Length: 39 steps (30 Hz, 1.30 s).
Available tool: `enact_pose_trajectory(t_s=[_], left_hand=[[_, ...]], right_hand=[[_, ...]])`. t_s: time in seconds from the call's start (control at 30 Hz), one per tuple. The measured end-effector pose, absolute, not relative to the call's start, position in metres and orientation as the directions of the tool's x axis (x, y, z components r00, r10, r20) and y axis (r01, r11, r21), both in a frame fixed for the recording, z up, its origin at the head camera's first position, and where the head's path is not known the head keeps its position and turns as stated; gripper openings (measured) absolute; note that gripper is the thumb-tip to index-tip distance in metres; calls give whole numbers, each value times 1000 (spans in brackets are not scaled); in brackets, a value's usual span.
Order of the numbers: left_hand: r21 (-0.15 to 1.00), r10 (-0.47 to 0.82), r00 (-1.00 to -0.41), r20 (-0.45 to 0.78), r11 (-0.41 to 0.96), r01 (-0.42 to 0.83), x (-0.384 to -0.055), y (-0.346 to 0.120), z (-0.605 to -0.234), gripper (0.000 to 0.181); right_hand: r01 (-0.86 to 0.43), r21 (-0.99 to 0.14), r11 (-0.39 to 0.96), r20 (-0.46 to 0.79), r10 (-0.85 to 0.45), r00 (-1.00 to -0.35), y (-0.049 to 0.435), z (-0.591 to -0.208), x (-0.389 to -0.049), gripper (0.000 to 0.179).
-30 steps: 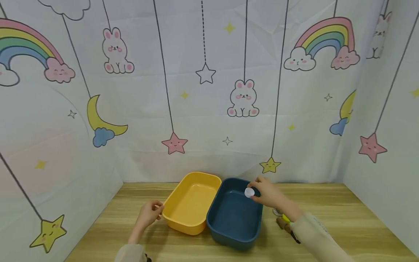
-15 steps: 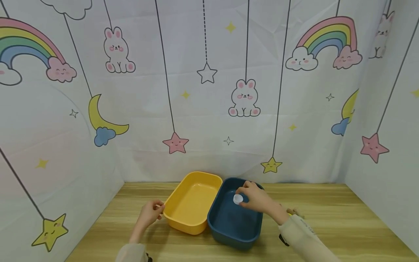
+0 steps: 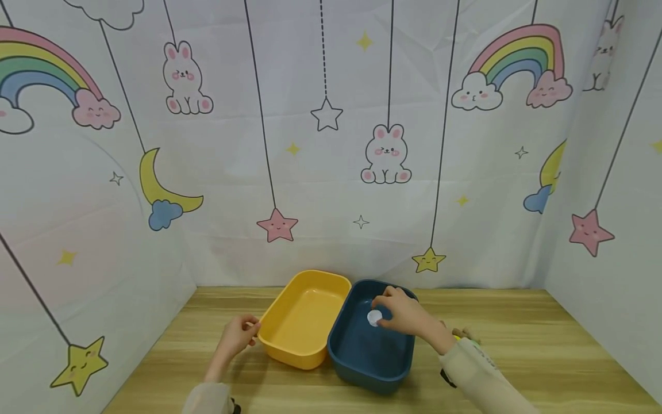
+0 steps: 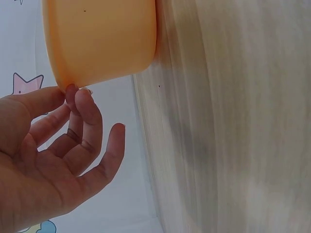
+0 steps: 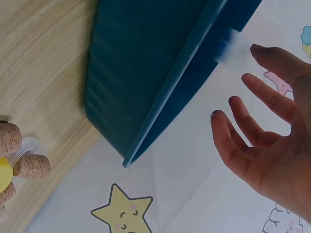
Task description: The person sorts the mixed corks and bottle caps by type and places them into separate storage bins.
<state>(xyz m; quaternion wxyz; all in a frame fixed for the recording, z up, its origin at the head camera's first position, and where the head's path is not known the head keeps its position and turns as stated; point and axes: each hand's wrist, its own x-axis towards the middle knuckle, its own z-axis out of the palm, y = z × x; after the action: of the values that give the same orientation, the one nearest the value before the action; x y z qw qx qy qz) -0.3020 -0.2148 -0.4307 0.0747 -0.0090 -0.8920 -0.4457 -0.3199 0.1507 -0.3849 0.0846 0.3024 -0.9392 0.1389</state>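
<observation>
My left hand (image 3: 239, 334) pinches the left rim of a yellow plastic bin (image 3: 305, 325) between thumb and index finger, its other fingers loosely bent in the left wrist view. To the right, against it, stands a dark blue bin (image 3: 369, 351). Over the blue bin my right hand (image 3: 405, 313) has its fingers spread. A small white round cap-like piece (image 3: 374, 318) shows just beside the fingertips. The right wrist view has this white piece (image 5: 235, 46) blurred and apart from the fingers, at the bin's opening.
Right of the blue bin lie several corks (image 5: 32, 166), a yellow object (image 5: 5, 174) and a clear plastic piece (image 5: 26, 145), partly hidden behind the right forearm in the head view. A printed cloth wall (image 3: 320, 253) closes off the wooden table (image 3: 517, 351) behind.
My right hand has moved left and inward over the blue bin, then its fingers have parted and let go of the white piece. The left hand stays at the yellow rim.
</observation>
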Motion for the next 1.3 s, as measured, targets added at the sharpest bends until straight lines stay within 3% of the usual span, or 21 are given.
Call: enact_pose_trajectory(t_s=[0.4, 0.7, 1.3], left_hand=[[799, -47, -990, 135, 596, 80, -301, -215, -430, 14], [801, -48, -992, 119, 595, 67, -301, -215, -429, 13], [797, -45, -992, 122, 600, 71, -300, -214, -428, 15]], right_hand=[[-571, -197, 797, 261, -519, -814, 163, -380, -318, 29], [-598, -189, 779, 328, -524, -786, 180, -377, -319, 24], [-547, -232, 804, 376, -445, -813, 226, -370, -318, 18]])
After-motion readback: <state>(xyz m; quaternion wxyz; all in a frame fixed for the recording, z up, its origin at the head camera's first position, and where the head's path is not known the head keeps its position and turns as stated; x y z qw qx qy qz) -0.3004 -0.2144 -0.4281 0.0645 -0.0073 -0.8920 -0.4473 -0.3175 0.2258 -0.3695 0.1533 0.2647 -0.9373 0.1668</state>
